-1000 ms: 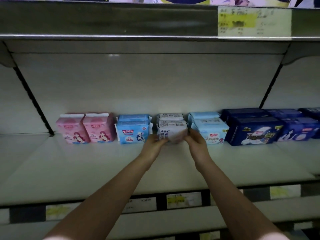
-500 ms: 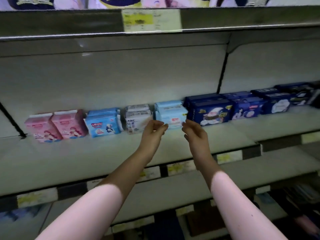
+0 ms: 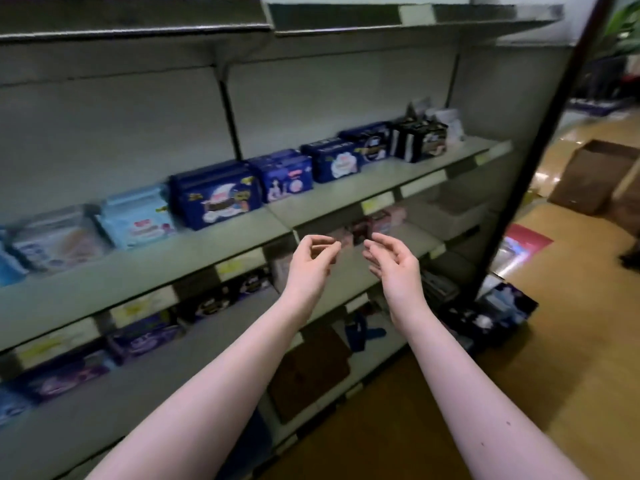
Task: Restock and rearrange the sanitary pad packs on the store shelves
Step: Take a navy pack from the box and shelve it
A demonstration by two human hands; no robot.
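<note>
Before the middle shelf [image 3: 156,261], the left hand [image 3: 313,261] and right hand [image 3: 391,263] hover loosely curled, holding nothing. Beyond them, the sanitary pad packs [image 3: 216,195] stand in one row along the shelf's back, so that row looks arranged. The blurred lower shelves seem only part filled and likely still need restocking.

Above-left of my fingers [image 3: 320,239]: pale blue pack [image 3: 136,220], pink print; navy pack [image 3: 216,194], white cloud print. Above-right: black pack [image 3: 417,140], white stripes. Beneath them: grey-green shelf [image 3: 207,251].
</note>
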